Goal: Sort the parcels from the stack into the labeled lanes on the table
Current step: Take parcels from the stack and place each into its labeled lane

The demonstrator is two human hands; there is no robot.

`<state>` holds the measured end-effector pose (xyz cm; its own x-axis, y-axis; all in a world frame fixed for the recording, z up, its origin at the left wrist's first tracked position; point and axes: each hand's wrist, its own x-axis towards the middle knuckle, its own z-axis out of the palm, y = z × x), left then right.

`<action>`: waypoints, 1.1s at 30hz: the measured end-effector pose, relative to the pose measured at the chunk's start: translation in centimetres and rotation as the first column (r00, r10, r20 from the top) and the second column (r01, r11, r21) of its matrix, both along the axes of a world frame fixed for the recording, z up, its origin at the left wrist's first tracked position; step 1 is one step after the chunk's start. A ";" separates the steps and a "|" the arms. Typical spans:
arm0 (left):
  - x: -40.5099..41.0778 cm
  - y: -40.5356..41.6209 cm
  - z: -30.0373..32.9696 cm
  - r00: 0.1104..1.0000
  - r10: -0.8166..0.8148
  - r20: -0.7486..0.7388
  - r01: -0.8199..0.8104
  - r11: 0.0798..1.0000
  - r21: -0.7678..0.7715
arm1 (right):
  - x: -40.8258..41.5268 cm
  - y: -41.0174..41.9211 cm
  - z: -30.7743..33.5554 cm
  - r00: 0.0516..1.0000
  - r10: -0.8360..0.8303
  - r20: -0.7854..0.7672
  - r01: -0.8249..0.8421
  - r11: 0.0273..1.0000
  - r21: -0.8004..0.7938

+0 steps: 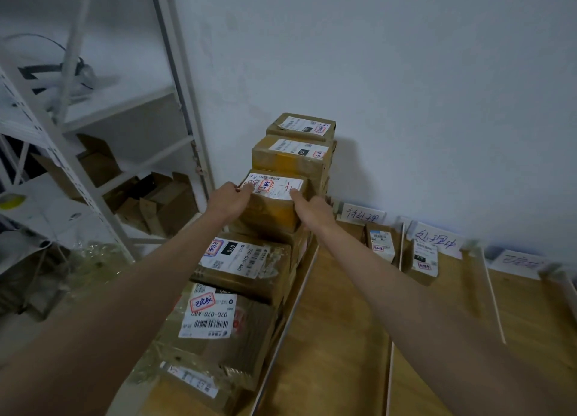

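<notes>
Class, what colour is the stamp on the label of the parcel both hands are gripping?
Red, on the gripped parcel's white label, head view.

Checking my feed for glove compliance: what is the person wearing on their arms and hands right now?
Nothing shows on either one. The left hand and right hand are bare, with no gloves, and no rings, watch or wristband that I can make out. Both forearms are uncovered all the way to the frame edge, so no sleeve is in view. No markings or cables appear.

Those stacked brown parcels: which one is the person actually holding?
The third parcel from the wall, with red handwriting across its white label. The left hand and right hand grip its two sides; every other parcel sits untouched.
</notes>
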<state>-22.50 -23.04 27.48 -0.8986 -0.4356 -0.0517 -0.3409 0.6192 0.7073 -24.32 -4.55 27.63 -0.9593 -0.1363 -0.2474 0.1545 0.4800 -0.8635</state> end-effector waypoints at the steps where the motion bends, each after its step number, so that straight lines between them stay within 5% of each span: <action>1: -0.1 0.0 -0.1 1.000 0.001 -0.003 -0.001 1.000 0.016 | -0.1 -0.1 0.0 1.000 -0.005 0.001 0.005 1.000 -0.010; 21: 6.1 0.6 5.4 0.984 -0.174 -0.026 0.173 0.937 0.303 | 5.1 2.7 4.1 0.985 -0.124 -0.120 0.110 0.987 -0.117; 25: 7.7 1.1 6.9 0.968 -0.247 0.039 0.228 0.935 0.270 | 6.4 4.7 5.2 0.979 -0.179 -0.093 0.162 0.973 -0.167; 28: 8.7 2.0 7.7 0.956 -0.287 -0.055 0.291 0.953 0.089 | 7.7 6.3 6.2 0.981 -0.171 -0.088 0.158 0.977 -0.140; 30: 9.7 3.0 8.2 0.915 -0.388 -0.113 0.387 0.922 -0.032 | 8.7 7.4 7.0 0.985 -0.142 -0.095 0.132 0.986 -0.103; 33: 10.7 4.5 8.7 0.842 -0.539 -0.028 0.539 0.842 -0.015 | 10.4 9.1 7.9 0.990 -0.109 -0.088 0.108 0.994 -0.020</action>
<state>-11.75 -18.52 36.19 -0.9928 0.1180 -0.0198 0.0695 0.7035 0.7073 -13.94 4.53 35.57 -0.9867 -0.0335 -0.1589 0.1269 0.4517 -0.8831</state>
